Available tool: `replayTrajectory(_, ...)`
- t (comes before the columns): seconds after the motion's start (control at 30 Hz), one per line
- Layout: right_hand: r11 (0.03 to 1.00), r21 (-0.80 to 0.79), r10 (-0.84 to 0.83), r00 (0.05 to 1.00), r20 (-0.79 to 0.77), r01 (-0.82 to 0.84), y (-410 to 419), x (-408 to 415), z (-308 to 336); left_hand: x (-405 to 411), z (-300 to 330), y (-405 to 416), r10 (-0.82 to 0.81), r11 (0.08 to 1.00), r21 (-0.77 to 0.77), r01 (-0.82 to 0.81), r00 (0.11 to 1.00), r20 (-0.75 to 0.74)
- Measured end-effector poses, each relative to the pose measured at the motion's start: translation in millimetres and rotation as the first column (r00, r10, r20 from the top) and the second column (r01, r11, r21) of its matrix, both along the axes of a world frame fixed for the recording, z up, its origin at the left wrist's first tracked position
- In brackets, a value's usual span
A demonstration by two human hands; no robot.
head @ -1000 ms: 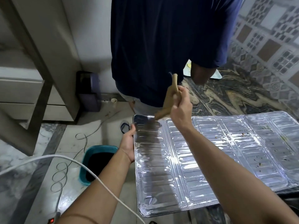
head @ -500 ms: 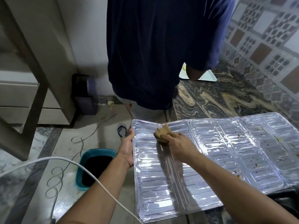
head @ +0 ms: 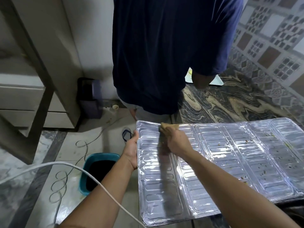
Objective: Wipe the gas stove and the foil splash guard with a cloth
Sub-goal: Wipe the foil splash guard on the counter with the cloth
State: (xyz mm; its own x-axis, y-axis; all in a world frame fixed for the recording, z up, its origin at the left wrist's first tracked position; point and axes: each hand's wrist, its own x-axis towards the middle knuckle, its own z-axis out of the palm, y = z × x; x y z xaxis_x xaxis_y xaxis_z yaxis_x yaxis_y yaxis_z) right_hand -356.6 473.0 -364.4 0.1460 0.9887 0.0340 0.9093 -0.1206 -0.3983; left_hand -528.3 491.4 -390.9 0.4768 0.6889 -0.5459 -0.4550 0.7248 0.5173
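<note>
At the far left of the frame a pale cabinet [head: 21, 99] with drawers is seen, and a white cable [head: 49, 165] is strung across the lower left, above a tiled floor [head: 54, 145] on which thin dark wires lie in loops. A teal bin [head: 98, 171] stands on the floor, lower left of centre, and a purple container [head: 92, 99] is set against the wall above it. Just right of the bin, the left hand [head: 131, 148] is held at the left edge of the foil splash guard [head: 213, 162]; its grip is closed on that edge, with the thumb laid over the top of the foil and the fingers hidden beneath. The guard is spread flat across the lower centre and right of the frame, with brown specks scattered on its right panels. Near its upper left corner a tan cloth [head: 166, 127] is pressed on the foil by the right hand [head: 177, 142]; the fingers are curled over the cloth, so the grip is closed on it. At upper centre a person in a dark blue shirt [head: 164, 55] is seen standing beyond the guard. A marbled table [head: 238, 102] is seen behind the guard, and patterned wall tiles [head: 271, 38] fill the upper right.
</note>
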Motion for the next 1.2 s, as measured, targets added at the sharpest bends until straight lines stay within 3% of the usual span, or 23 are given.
replayTrajectory(0.13,0.987,0.065,0.15,0.988,-0.044,-0.147,6.2,-19.2,7.2,-2.3,-1.7,1.2,0.017,1.0,0.009,-0.017,1.0,0.02)
replayTrajectory(0.3,0.991,-0.009,-0.135,0.983,-0.126,0.135,28.6,-10.3,9.5,-0.1,4.9,3.7,0.011,0.999,0.038,-0.01,1.0,-0.018)
replayTrajectory(0.5,0.99,0.084,0.128,0.979,-0.161,-0.116,6.6,-57.9,26.9,2.9,14.4,12.9,0.098,0.995,0.002,-0.098,0.995,-0.005)
replayTrajectory(0.67,0.982,0.083,0.183,0.95,-0.255,-0.168,-44.6,-63.8,28.6,4.2,13.3,17.2,0.117,0.992,-0.029,-0.12,0.99,-0.083)
replayTrajectory(0.83,0.968,-0.088,0.176,0.889,-0.422,-0.233,-90.1,-33.6,37.6,3.1,14.0,13.8,0.1,0.995,0.003,-0.101,0.981,-0.165)
replayTrajectory(0.93,0.998,-0.054,-0.054,0.924,-0.378,0.036,-91.8,9.7,37.9,6.0,17.8,8.0,0.051,0.998,-0.042,-0.054,0.996,-0.068)
replayTrajectory(1.03,0.929,0.043,-0.346,0.907,-0.24,0.366,-85.9,44.6,25.3,5.1,23.5,2.7,-0.029,0.998,0.044,0.034,0.994,-0.101)
replayTrajectory(1.1,0.921,0.052,-0.365,0.902,-0.231,0.386,-87.2,39.5,13.9,6.6,19.1,3.0,-0.097,0.993,0.053,0.11,0.974,-0.202)
replayTrajectory(1.2,0.989,0.022,-0.141,0.971,-0.192,0.148,-105.8,-2.2,-6.9,11.5,17.6,1.1,-0.164,0.984,0.013,0.175,0.943,-0.289)
